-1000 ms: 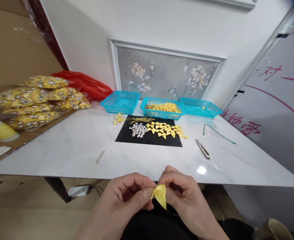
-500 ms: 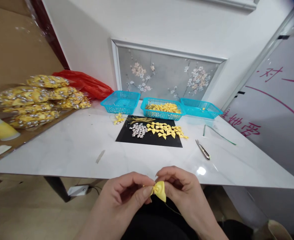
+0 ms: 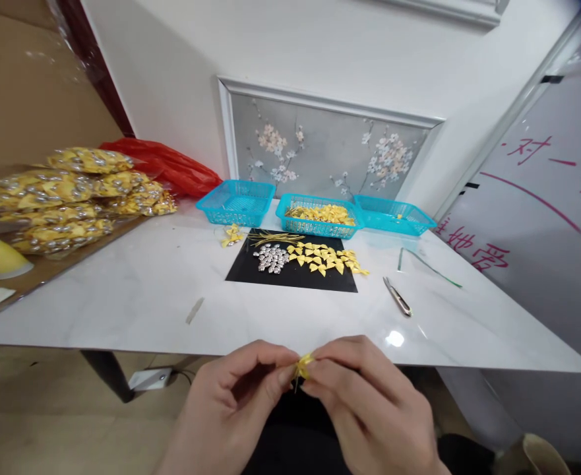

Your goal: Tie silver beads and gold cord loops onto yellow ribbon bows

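Note:
Between my two hands, just in front of the table's near edge, is a yellow ribbon bow [image 3: 304, 367], mostly hidden by fingers. My left hand [image 3: 243, 389] pinches its left side between thumb and forefinger. The fingers of my right hand [image 3: 364, 389] close on its right side. A thin strand hangs below the bow's middle. Beyond them, a black mat [image 3: 290, 280] carries silver beads [image 3: 271, 258], several yellow bows [image 3: 322, 256] and a bunch of gold-coloured wires [image 3: 275, 239].
Three blue baskets stand at the back; the middle basket [image 3: 320, 231] holds yellow bows. Thread snips [image 3: 397, 298] and a green strip [image 3: 431, 267] lie on the right. Bagged yellow-and-silver pieces [image 3: 62, 191] are piled left beside a red plastic bag [image 3: 166, 165]. A small bow piece [image 3: 231, 235] lies left of the mat.
The bow has turned and is now largely covered by my right fingers, which have come over its right side. My left hand keeps its pinch. The view has shifted slightly.

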Demonstrator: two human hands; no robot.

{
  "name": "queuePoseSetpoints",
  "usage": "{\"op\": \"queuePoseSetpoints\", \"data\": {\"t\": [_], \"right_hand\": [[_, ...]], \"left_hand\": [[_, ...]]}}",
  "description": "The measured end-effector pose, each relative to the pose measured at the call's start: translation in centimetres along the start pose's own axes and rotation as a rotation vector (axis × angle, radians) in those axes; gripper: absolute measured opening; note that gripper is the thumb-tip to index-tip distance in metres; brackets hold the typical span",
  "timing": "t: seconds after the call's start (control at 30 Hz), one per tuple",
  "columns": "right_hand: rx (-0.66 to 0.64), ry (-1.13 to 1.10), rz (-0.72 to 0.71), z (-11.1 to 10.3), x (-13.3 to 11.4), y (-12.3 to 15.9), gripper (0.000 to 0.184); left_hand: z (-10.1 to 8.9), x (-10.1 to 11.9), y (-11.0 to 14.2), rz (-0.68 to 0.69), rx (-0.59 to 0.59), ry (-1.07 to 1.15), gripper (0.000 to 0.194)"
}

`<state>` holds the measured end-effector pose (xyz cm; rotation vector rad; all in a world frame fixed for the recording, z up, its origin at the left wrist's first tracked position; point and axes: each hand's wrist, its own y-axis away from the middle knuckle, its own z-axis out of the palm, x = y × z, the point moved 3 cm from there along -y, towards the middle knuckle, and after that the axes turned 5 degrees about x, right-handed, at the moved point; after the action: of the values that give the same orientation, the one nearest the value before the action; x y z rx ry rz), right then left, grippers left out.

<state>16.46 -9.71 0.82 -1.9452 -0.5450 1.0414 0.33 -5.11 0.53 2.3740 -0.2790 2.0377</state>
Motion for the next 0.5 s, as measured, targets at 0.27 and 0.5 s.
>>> {"op": "queuePoseSetpoints", "data": {"t": [0.27,0.5], "right_hand": [[0.001,0.154,-0.193,2.2,-0.6,0.0,0.024],[-0.014,-0.343,0.240,2.6,0.1,2.1,0.022]], "left_hand": [[0.4,-0.6,-1.1,-0.046,0.041,0.061,0.005],[-1.7,-3.5,-4.9,-0.045,0.284,0.123,0.016]]}}
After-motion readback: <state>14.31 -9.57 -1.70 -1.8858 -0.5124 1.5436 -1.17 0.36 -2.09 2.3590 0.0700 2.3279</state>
